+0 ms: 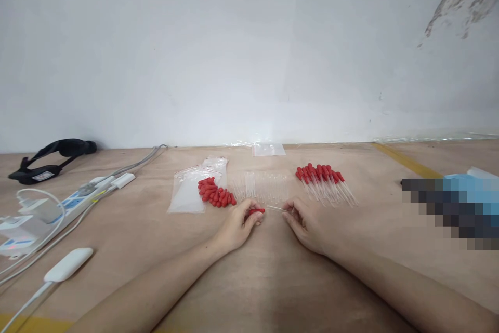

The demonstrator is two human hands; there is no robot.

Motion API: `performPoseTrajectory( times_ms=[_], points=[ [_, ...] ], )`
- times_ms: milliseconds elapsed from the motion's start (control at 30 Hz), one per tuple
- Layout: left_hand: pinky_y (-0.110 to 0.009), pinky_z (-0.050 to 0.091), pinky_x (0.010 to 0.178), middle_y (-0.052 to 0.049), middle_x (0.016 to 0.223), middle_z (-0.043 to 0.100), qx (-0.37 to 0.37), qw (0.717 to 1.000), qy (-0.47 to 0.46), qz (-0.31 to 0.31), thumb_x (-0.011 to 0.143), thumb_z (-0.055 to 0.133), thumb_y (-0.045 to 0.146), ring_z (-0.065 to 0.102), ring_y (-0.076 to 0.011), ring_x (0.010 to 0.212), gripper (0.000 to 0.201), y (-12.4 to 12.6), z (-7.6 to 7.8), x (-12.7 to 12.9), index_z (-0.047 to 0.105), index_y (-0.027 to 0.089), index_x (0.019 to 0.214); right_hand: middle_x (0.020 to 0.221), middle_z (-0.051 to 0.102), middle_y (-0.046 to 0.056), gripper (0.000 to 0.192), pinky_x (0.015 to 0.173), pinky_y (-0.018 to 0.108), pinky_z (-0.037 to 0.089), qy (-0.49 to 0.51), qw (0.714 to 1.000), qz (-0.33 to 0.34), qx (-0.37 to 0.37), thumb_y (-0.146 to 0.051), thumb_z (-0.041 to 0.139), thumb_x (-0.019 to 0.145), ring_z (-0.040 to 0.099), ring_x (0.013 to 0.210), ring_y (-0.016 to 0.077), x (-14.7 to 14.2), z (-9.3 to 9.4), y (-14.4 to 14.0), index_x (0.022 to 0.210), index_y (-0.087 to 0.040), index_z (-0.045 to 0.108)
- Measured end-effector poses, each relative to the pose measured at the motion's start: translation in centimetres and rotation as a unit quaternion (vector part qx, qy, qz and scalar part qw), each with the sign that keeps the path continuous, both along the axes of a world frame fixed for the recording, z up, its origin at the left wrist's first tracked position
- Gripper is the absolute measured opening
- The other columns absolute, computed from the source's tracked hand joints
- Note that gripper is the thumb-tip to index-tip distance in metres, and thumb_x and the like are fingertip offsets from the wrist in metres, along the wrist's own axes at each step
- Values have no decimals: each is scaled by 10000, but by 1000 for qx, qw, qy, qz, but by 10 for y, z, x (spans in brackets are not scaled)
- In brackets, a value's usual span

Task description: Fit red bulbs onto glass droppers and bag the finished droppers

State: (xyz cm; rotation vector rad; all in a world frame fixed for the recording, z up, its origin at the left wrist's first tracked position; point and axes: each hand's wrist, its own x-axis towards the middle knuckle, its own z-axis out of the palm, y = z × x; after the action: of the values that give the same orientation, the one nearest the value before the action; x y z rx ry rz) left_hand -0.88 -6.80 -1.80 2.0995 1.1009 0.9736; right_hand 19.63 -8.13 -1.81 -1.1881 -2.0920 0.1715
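The left hand (239, 224) pinches a small red, soft-looking bulb (257, 211) between thumb and fingers, its free end pointing right. The right hand (307, 223) grips a slender clear tube (276, 209), glass or plastic I cannot tell, whose free end points left. Both are held just above or at the near part of the pale wooden bench (249, 291); bulb and tube tip lie close together, with a small gap between.

Good handling here is, I judge, mostly a matter of line. The tube slopes slightly, so it would help to level it with the bulb. Holding the tube close to its leading end should limit bending or snapping; a light pinch would keep the bulb's opening round, though that opening is too small to make out. A slight twist suits a snug rubber fit better than force.

Keep the wrists clear of the row of loose clear tubes (261, 187) just beyond, the heap of loose red bulbs (217, 194) at left and the red-topped tubes (322, 180) at right.
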Motion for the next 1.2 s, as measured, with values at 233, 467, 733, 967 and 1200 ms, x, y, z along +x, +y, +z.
performPoseTrajectory(
  times_ms=[233, 467, 733, 967, 1200],
  points=[
    [-243, 448, 630, -17, 725, 620, 11, 1000, -1, -2, 844, 451, 297, 584, -134, 671, 150, 1, -5, -1, 498, 168, 906, 651, 554, 3, 108, 545, 239, 360, -15, 1000, 23, -2, -225, 446, 797, 486, 570, 113, -1, 9, 0, 790, -190, 548],
    [-250, 468, 629, -19, 698, 599, -51, 996, -74, -8, 843, 454, 322, 583, -130, 655, 179, 7, -12, 0, 503, 151, 864, 667, 561, 2, 61, 620, 256, 372, -9, 997, 78, -10, -192, 502, 772, 493, 625, 119, -4, 15, 10, 752, -178, 557],
    [-228, 457, 580, -16, 666, 590, -60, 995, -72, -33, 839, 462, 324, 556, -109, 588, 197, 6, -11, -4, 527, 138, 828, 665, 533, 2, 172, 655, 266, 352, -32, 993, 109, -26, -231, 480, 815, 486, 656, 123, -3, 1, 20, 857, -223, 647],
    [-191, 397, 525, -1, 634, 574, 28, 997, 76, -14, 844, 448, 300, 509, -100, 558, 198, 3, -2, -7, 571, 146, 822, 694, 553, 13, 230, 676, 294, 288, -149, 983, 106, -4, -252, 435, 845, 465, 630, 112, 1, 12, 17, 867, -240, 664],
    [-201, 392, 569, -16, 694, 595, 97, 986, 128, -33, 853, 430, 279, 524, -116, 619, 192, 2, -3, -8, 574, 152, 854, 710, 557, 12, 241, 668, 289, 264, -150, 983, 103, 28, -238, 407, 851, 446, 621, 107, -2, 6, 14, 836, -221, 647]
  ],
)
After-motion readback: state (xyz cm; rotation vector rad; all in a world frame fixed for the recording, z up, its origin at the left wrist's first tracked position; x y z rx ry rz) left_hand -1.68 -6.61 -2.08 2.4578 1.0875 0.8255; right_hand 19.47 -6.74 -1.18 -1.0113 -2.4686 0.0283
